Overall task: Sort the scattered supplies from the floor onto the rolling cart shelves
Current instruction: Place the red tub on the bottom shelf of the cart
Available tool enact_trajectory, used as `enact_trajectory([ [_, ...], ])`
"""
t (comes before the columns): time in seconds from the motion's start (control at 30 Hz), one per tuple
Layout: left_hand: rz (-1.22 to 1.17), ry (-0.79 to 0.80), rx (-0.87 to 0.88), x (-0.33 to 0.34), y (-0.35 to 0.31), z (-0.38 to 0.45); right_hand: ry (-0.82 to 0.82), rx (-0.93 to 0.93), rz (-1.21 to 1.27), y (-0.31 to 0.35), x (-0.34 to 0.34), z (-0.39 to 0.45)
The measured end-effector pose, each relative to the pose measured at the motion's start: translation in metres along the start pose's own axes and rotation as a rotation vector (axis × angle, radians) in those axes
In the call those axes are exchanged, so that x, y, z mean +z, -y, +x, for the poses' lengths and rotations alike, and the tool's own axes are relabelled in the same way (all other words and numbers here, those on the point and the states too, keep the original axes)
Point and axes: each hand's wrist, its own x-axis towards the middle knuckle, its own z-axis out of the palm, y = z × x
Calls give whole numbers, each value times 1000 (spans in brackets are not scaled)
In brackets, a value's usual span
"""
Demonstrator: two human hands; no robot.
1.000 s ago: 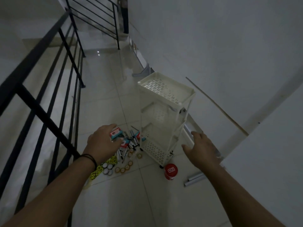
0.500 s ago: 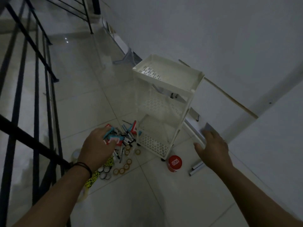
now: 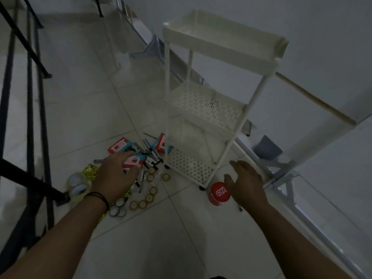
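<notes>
1. We note a white rolling cart (image 3: 219,93) standing on the tiled floor (image 3: 84,109) beside the wall, with three perforated shelves in view; nothing shows on them.
2. The supplies lie on the floor at the cart's left foot: a heap of pens (image 3: 150,156), three red-and-blue card packs, one of them (image 3: 119,145) at the far left of the pile, and a scatter of small tape rolls (image 3: 149,197).
3. Our left hand (image 3: 114,174) reaches into this pile; its fingers curl round the nearest card pack (image 3: 134,160).
4. Our right hand (image 3: 244,180) hangs over the floor with fingers relaxed and spread, holding nothing, just beside a red canister (image 3: 219,193) standing near the cart's front corner.
5. Larger clear tape rolls (image 3: 77,183) sit by the black railing (image 3: 30,109) on the left.
</notes>
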Motion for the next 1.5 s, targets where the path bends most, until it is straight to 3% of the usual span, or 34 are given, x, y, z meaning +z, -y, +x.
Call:
enact_trajectory([
  [0.4, 20, -128, 93, 69, 71, 27, -100, -130, 127, -17, 107, 40],
  [0.7, 13, -152, 94, 95, 95, 44, -96, -263, 101, -20, 137, 65],
  [0.9, -14, -81, 78, 124, 89, 106, 7, -340, 110, -14, 165, 112],
  [1.03, -21, -1, 11, 149, 97, 165, 160, -315, 131, 2, 194, 165],
  [1.23, -40, 135, -101, 173, 122, 226, 259, -231, 87, 28, 221, 226],
  [1.43, -87, 196, -178, 186, 130, 260, 313, -248, 63, 34, 238, 247],
  [1.5, -87, 218, -181, 192, 132, 261, 223, -282, 36, 33, 245, 250],
])
